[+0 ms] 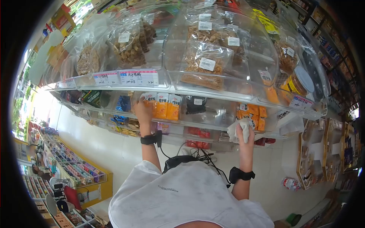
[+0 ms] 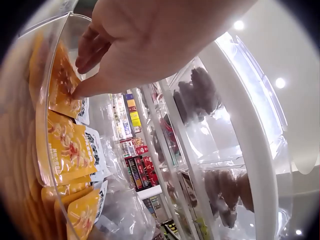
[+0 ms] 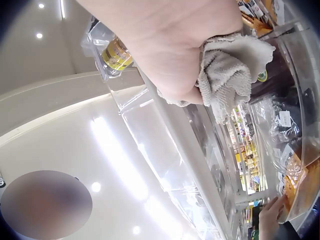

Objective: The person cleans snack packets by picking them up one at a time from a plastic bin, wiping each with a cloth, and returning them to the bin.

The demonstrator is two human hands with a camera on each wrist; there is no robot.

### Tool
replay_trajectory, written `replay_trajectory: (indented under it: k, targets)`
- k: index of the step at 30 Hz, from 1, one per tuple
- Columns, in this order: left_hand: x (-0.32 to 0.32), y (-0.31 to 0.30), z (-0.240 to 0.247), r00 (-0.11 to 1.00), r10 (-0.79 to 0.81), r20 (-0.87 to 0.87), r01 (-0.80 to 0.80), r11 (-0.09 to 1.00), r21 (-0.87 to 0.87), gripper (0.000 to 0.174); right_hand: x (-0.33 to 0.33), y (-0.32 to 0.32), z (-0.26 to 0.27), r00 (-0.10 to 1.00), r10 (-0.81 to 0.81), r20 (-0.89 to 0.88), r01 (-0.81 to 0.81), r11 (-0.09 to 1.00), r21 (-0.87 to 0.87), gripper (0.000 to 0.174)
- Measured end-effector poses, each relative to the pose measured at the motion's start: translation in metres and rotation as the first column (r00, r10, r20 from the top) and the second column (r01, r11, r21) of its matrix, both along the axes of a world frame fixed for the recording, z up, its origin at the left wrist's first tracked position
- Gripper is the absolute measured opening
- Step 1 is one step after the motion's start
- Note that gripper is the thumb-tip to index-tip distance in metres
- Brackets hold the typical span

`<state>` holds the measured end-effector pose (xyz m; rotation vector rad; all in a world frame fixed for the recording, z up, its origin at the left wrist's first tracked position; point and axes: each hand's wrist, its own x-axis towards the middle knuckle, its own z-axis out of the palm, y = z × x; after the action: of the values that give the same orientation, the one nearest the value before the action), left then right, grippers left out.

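Note:
My left hand point(image 1: 143, 111) reaches into a lower clear bin at the left end of a row of orange snack packets point(image 1: 162, 106). In the left wrist view, its thumb and bent fingers close around the edge of an upright orange packet point(image 2: 63, 92), with more packets standing beside it. My right hand point(image 1: 245, 136) grips a crumpled pale grey cloth point(image 3: 227, 70) at the front of the same shelf, farther right. Beside that cloth, small orange packets point(image 1: 253, 113) fill another bin. The right palm hides part of the cloth.
Above both hands, a white shelf edge point(image 1: 228, 97) carries clear bins with bagged dried snacks point(image 1: 207, 64). A black-wrapped bag point(image 1: 195, 104) lies in the bin between the hands. A lidded jar point(image 1: 298, 81) stands at the upper right. Dark cables point(image 1: 201, 154) hang by the body.

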<state>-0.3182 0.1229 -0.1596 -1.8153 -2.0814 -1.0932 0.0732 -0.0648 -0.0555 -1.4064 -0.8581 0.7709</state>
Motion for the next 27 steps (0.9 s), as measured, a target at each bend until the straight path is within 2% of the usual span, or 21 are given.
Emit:
replay_trajectory:
  k: [2,3,4,6,8,9,12,14,16,18,19,21,24,26,27]
  targets:
    - [0.009,-0.004,0.015,0.998,-0.013,-0.063,0.015,0.999,0.04,0.037,0.01,-0.008,0.006,0.999,-0.001,-0.042,0.0,1.0,-0.01,0.026]
    - [0.02,-0.007,0.027,0.985,-0.104,0.139,0.101,0.995,0.023,0.03,0.018,-0.013,0.008,0.998,0.0,-0.065,-0.001,1.0,-0.019,0.026]
    - [0.029,0.0,0.032,0.97,-0.157,0.187,0.129,0.98,0.152,0.022,0.028,-0.016,0.004,0.999,0.0,-0.054,-0.001,1.0,-0.022,0.026]
    - [0.056,0.0,0.057,0.936,-0.163,0.312,0.175,0.985,-0.01,0.019,0.048,-0.025,-0.009,0.999,-0.022,-0.035,0.021,0.999,-0.037,0.026]
    - [0.077,0.008,0.057,0.757,-0.383,0.529,0.482,0.874,-0.058,0.019,0.059,-0.036,-0.005,0.996,-0.071,-0.058,0.069,0.997,-0.034,0.035]
    - [0.101,0.001,0.073,0.581,-0.476,0.66,0.645,0.764,-0.017,0.022,0.063,-0.04,0.0,0.991,-0.104,-0.088,0.101,0.994,-0.035,0.038]
    - [0.189,-0.042,0.131,0.348,-0.401,0.847,0.819,0.57,-0.067,0.021,0.083,-0.058,-0.003,0.967,-0.197,-0.161,0.187,0.979,-0.078,0.049]
    - [0.237,-0.055,0.133,0.216,-0.37,0.904,0.91,0.411,-0.049,0.021,0.092,-0.068,-0.006,0.941,-0.276,-0.196,0.264,0.961,-0.087,0.05]
    - [0.287,-0.069,0.119,0.027,-0.365,0.93,0.953,0.29,0.087,0.027,0.101,-0.08,0.0,0.931,-0.275,-0.24,0.261,0.961,-0.089,0.051]
    - [0.334,-0.077,0.096,-0.011,-0.476,0.879,0.979,0.173,0.106,0.032,0.11,-0.09,0.003,0.917,-0.289,-0.275,0.276,0.957,-0.085,0.052]
    - [0.352,-0.074,0.081,0.104,-0.623,0.776,0.987,0.161,-0.003,0.034,0.114,-0.096,0.002,0.908,-0.303,-0.288,0.292,0.953,-0.082,0.053]
    - [0.384,-0.067,0.05,0.271,-0.846,0.46,0.959,0.193,-0.209,0.041,0.121,-0.106,0.0,0.887,-0.347,-0.304,0.335,0.938,-0.093,0.054]
    - [0.416,-0.061,0.025,0.402,-0.879,0.255,0.892,0.313,-0.327,0.049,0.133,-0.118,-0.005,0.851,-0.428,-0.304,0.412,0.904,-0.117,0.057]
    - [0.42,-0.05,-0.001,0.379,-0.902,0.208,0.868,0.269,-0.418,0.054,0.141,-0.126,-0.01,0.83,-0.474,-0.294,0.456,0.88,-0.131,0.059]
    - [0.419,-0.045,-0.01,0.37,-0.91,0.189,0.851,0.25,-0.461,0.056,0.146,-0.13,-0.011,0.841,-0.444,-0.309,0.428,0.895,-0.12,0.06]
